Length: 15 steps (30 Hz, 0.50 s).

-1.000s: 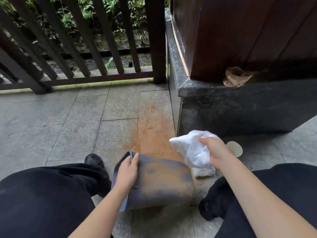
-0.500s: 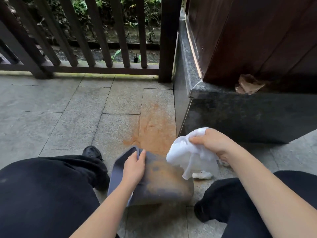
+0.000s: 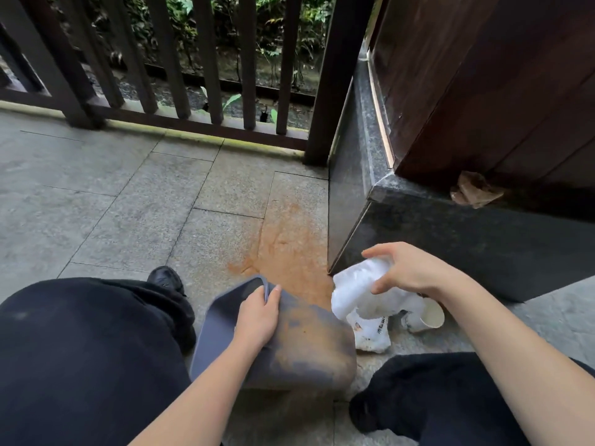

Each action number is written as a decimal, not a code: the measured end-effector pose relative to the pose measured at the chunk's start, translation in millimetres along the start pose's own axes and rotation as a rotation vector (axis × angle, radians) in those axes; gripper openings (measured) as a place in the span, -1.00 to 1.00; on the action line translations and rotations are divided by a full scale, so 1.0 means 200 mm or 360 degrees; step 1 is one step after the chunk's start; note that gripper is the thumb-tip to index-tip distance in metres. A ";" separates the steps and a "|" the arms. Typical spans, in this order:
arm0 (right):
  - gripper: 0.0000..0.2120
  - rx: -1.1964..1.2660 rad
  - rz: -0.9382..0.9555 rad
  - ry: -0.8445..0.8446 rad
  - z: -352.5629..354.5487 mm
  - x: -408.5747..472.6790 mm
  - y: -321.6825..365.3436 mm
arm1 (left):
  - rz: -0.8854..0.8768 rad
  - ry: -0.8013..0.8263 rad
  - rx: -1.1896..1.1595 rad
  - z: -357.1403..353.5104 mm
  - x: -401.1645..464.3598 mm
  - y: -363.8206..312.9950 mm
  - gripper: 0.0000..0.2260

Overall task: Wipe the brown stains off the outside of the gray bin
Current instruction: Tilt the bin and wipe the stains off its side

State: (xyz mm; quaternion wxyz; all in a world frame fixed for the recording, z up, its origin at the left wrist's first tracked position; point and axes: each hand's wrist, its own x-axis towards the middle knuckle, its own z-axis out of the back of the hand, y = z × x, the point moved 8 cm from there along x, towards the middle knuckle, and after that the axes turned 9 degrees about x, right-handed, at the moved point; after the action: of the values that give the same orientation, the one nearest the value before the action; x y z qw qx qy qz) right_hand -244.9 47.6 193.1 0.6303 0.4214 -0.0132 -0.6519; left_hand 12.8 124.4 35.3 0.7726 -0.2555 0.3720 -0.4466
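- The gray bin [image 3: 289,346] lies on its side on the stone-tile floor [image 3: 128,204], between the person's two dark-trousered knees, open mouth toward the left knee.
- Brown stains [image 3: 306,333] cover much of the bin's upturned wall, thick and orange-brown across the middle, gray showing at the edges.
- The left hand [image 3: 257,317] grips the bin's rim: thumb on the outer wall, fingers curled over the edge into the opening.
- The right hand [image 3: 409,272] hovers to the right of the bin with a white cloth [image 3: 360,291] under it; the fingers are spread and only loosely bent, the cloth bunched beneath the palm. Whether the thumb pinches it, I cannot tell.
- The cloth hangs just beside the bin's far right corner, not on the stains.
- On the floor below the cloth lies a crumpled white wrapper [image 3: 370,333], and beside it a tipped paper cup [image 3: 431,315].
- A matching orange stain on the floor [image 3: 289,246] spreads beyond the bin, along a dark stone plinth [image 3: 450,246].
- A dark wooden railing [image 3: 193,59] runs across the back.
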 end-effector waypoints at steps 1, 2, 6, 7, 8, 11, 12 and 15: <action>-0.32 -0.0140 0.0017 -0.0033 0.00 0.01 0.01 | 0.0018 0.0013 0.0002 0.00 0.00 0.00 -0.60; -0.35 -0.0264 0.0040 -0.0079 0.00 0.02 0.03 | 0.0030 0.0022 0.0003 -0.01 0.00 0.01 -0.60; -0.63 -0.0639 0.0185 -0.0451 0.04 0.02 0.11 | 0.0030 0.0026 -0.0009 -0.01 0.00 0.01 -0.59; -0.71 -0.0755 0.0269 -0.0556 0.05 0.01 0.14 | 0.0018 0.0024 -0.0015 0.00 0.00 0.00 -0.59; -0.77 -0.0895 0.0365 -0.0669 0.07 -0.01 0.16 | 0.0007 0.0023 -0.0022 0.00 0.00 0.00 -0.59; -0.86 -0.1231 0.0551 -0.0945 0.11 -0.03 0.16 | 0.0013 0.0015 -0.0033 0.00 0.00 0.00 -0.60; -0.91 -0.1229 0.0597 -0.0996 0.13 -0.04 0.16 | 0.0018 0.0008 -0.0031 0.00 0.00 0.00 -0.61; -0.98 -0.1258 0.0821 -0.1072 0.12 -0.05 0.17 | 0.0002 -0.0005 -0.0017 0.00 0.00 0.00 -0.63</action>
State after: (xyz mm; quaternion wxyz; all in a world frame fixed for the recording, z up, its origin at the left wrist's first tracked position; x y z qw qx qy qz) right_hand -232.6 36.8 231.2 0.8394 -0.0935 -0.0707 -0.5308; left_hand 13.1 124.5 36.5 0.7720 -0.2601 0.3735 -0.4437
